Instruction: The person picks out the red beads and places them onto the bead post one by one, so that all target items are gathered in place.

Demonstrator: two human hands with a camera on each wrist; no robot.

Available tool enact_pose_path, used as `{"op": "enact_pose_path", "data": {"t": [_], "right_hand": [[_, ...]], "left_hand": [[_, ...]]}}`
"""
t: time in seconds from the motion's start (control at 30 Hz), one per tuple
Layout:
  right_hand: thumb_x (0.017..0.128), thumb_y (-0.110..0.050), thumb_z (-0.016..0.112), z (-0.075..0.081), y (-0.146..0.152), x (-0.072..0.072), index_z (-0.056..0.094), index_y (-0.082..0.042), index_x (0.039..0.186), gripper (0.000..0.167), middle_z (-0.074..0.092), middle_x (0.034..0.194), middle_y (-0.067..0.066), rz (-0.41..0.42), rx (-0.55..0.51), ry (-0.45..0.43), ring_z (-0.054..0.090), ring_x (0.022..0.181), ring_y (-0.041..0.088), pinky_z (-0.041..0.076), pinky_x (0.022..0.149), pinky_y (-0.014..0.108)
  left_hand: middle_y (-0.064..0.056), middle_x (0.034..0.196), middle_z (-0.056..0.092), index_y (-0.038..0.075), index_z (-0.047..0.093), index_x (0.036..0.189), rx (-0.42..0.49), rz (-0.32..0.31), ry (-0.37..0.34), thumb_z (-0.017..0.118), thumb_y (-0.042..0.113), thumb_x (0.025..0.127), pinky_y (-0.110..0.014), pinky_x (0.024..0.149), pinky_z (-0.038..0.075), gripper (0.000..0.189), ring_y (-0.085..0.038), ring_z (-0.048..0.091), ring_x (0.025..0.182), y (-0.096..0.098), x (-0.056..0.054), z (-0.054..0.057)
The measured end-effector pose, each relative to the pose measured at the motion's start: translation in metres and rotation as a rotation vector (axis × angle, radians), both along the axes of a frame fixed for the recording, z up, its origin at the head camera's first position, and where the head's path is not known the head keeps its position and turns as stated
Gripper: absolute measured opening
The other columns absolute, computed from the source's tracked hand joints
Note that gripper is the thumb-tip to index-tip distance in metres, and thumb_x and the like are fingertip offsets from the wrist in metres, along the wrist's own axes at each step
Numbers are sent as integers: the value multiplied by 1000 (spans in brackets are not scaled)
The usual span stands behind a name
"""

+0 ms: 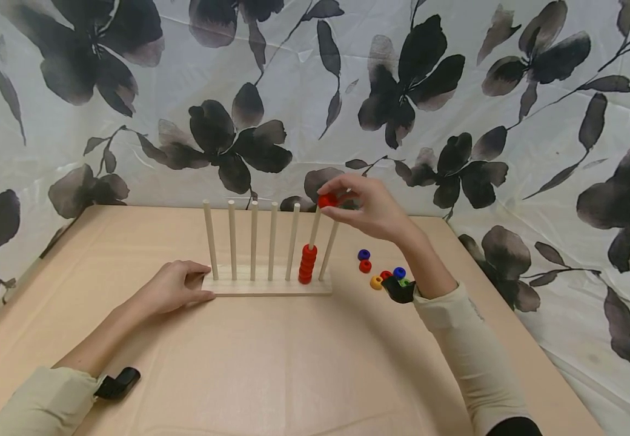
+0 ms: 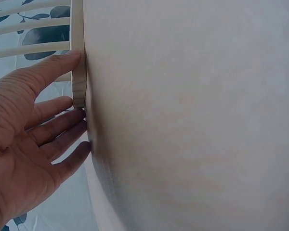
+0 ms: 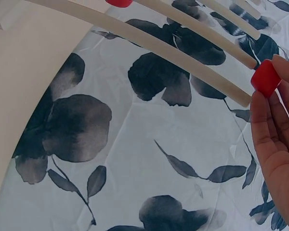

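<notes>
A wooden peg rack (image 1: 268, 286) with a row of upright pegs stands on the table. Its left end is held by my left hand (image 1: 175, 286), the thumb along the front edge and the fingers around the end; the left wrist view shows the thumb (image 2: 62, 62) on the base. Between thumb and fingertips my right hand (image 1: 372, 209) pinches a red bead (image 3: 266, 78), right at the top of the second peg from the right. Lower on that same peg sits a stack of several red beads (image 1: 307, 264). The other pegs carry no beads.
Right of the rack lie loose beads on the table (image 1: 271, 363): a blue bead (image 1: 364, 255) by a red one, and a cluster with a yellow bead (image 1: 376, 282), another blue one and a green one, partly behind the right wrist strap (image 1: 400, 292). Floral cloth (image 1: 315, 145) hangs behind.
</notes>
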State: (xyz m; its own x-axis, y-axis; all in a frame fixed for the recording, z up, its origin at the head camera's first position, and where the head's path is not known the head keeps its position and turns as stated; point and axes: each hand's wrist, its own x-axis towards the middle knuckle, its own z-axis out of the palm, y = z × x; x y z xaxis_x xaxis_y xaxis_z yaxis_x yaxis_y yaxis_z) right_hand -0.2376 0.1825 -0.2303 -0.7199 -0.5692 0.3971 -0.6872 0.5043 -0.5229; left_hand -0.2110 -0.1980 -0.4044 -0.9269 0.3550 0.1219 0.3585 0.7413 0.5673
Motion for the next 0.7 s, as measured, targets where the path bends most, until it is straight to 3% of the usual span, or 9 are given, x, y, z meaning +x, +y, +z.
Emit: {"op": "enact_pose_path", "data": {"t": [0.43, 0.7], "right_hand": [[92, -5, 77, -10, -5, -3, 69, -3, 123, 32, 69, 119, 9, -5, 35, -14, 67, 106, 24, 56, 100, 39], [93, -9, 76, -12, -3, 3, 68, -3, 124, 33, 69, 122, 12, -18, 47, 12, 65, 111, 24, 55, 102, 39]], "left_hand": [[-31, 126, 65, -12, 65, 125, -4, -8, 1, 87, 26, 82, -62, 105, 44, 62, -52, 55, 125, -1, -2, -2], [-31, 125, 65, -12, 66, 125, 0, -6, 10, 87, 25, 82, -62, 105, 44, 61, -52, 55, 124, -2, -3, -2]]}}
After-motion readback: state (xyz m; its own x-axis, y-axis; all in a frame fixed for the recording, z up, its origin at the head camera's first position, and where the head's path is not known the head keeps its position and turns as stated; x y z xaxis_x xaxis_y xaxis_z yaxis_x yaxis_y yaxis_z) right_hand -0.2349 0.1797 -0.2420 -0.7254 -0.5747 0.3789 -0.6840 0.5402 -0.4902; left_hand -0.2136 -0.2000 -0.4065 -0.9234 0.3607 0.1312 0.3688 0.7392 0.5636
